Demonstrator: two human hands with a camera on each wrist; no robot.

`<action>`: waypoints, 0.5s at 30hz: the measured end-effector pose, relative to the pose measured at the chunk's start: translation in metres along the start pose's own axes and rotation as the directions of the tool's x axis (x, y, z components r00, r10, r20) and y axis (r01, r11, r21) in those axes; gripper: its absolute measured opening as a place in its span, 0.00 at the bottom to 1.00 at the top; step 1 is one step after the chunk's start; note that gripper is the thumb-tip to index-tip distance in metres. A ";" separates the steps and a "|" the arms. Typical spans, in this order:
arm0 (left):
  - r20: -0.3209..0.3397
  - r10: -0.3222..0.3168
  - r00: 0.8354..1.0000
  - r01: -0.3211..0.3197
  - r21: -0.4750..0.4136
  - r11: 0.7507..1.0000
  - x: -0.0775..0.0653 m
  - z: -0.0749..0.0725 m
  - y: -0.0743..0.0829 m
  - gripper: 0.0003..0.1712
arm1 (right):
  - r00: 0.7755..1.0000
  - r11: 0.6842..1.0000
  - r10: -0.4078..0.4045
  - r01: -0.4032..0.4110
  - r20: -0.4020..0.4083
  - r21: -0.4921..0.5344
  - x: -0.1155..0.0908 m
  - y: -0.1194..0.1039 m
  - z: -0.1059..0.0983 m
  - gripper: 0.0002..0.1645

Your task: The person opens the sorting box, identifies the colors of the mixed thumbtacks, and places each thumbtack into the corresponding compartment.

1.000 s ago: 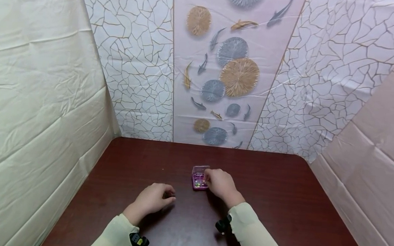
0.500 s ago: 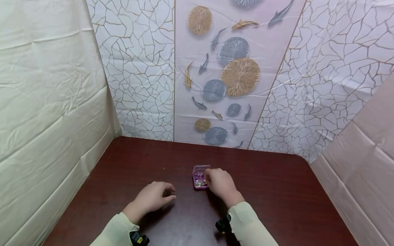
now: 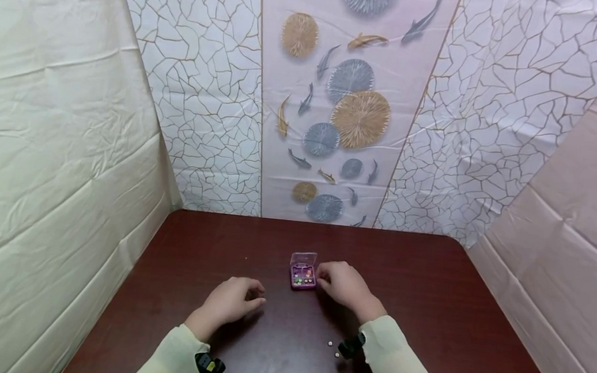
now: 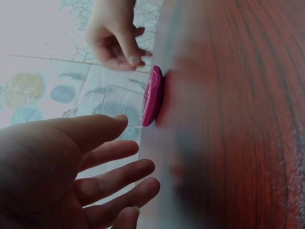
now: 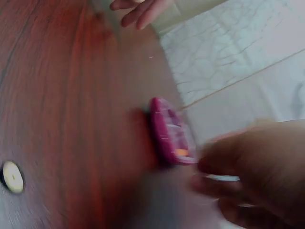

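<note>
A small magenta pill box (image 3: 302, 277) stands on the table, its clear hinged lid (image 3: 304, 258) raised. Little green, orange and pale pieces lie in its compartments. Just to the right of the box is my right hand (image 3: 345, 285), its fingers loosely bent; nothing shows between thumb and fingers in the left wrist view. My left hand (image 3: 233, 302) stays low over the table, left of the box and nearer to me. Its fingers (image 4: 119, 174) are relaxed and apart, holding nothing. Near my right wrist, two small pale round pieces (image 3: 330, 343) lie on the table.
The dark red-brown table (image 3: 222, 233) ends at a patterned cloth backdrop (image 3: 220, 117). Pale cloth walls flank it on the left (image 3: 61, 164) and right (image 3: 561, 228). In the right wrist view, one pale disc (image 5: 13, 177) lies close to the camera.
My right hand has drawn back from over the box to the right and slightly toward me, uncovering its right side. A second pale piece now shows by the wrist. My left hand keeps its place.
</note>
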State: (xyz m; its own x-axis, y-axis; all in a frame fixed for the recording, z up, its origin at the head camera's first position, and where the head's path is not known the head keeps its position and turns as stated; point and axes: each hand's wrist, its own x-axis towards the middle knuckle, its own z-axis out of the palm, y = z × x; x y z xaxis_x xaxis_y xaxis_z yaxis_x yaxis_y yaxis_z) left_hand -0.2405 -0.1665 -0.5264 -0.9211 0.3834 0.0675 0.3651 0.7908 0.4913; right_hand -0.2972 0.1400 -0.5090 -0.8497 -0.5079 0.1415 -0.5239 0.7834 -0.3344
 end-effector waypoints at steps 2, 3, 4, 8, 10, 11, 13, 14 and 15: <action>0.004 -0.002 1.000 0.002 -0.004 1.000 0.000 0.000 0.000 0.15 | 0.995 0.999 -0.044 0.044 0.088 0.003 -0.011 -0.002 -0.010 0.02; 0.007 -0.001 1.000 0.001 -0.006 1.000 0.000 0.000 0.001 0.15 | 0.989 0.998 -0.066 0.065 0.135 0.006 -0.016 -0.002 -0.014 0.03; 0.009 -0.002 1.000 0.002 -0.007 1.000 0.000 0.000 0.001 0.15 | 0.980 0.997 -0.080 0.078 0.185 0.016 -0.022 -0.003 -0.018 0.03; 0.017 -0.005 1.000 0.005 -0.012 1.000 0.000 -0.002 0.003 0.15 | 0.936 0.993 -0.112 0.091 0.333 0.078 -0.040 -0.006 -0.023 0.05; 0.020 -0.009 1.000 0.009 -0.014 1.000 0.000 -0.002 0.004 0.15 | 0.915 0.991 -0.117 0.082 0.386 0.106 -0.047 -0.010 -0.022 0.06; 0.022 -0.012 1.000 0.012 -0.016 1.000 -0.001 -0.001 0.005 0.15 | 0.906 0.990 -0.125 0.085 0.405 0.115 -0.051 -0.013 -0.021 0.07; 0.026 -0.016 1.000 0.016 -0.017 1.000 -0.001 0.000 0.005 0.14 | 0.892 0.988 -0.139 0.097 0.431 0.119 -0.056 -0.017 -0.019 0.08; 0.027 -0.015 1.000 0.015 -0.020 1.000 -0.001 0.000 0.006 0.14 | 0.887 0.987 -0.149 0.109 0.437 0.116 -0.058 -0.019 -0.017 0.09; 0.027 -0.014 1.000 0.015 -0.019 1.000 -0.001 0.001 0.006 0.14 | 0.885 0.986 -0.158 0.121 0.438 0.112 -0.059 -0.021 -0.016 0.09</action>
State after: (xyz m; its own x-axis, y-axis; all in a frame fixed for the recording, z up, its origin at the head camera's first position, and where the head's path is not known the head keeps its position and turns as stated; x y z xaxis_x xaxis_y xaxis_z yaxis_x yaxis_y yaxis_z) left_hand -0.2372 -0.1615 -0.5242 -0.9223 0.3848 0.0370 0.3487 0.7870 0.5090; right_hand -0.2368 0.1596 -0.4954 -0.6433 -0.7304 -0.2296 -0.6131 0.6711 -0.4169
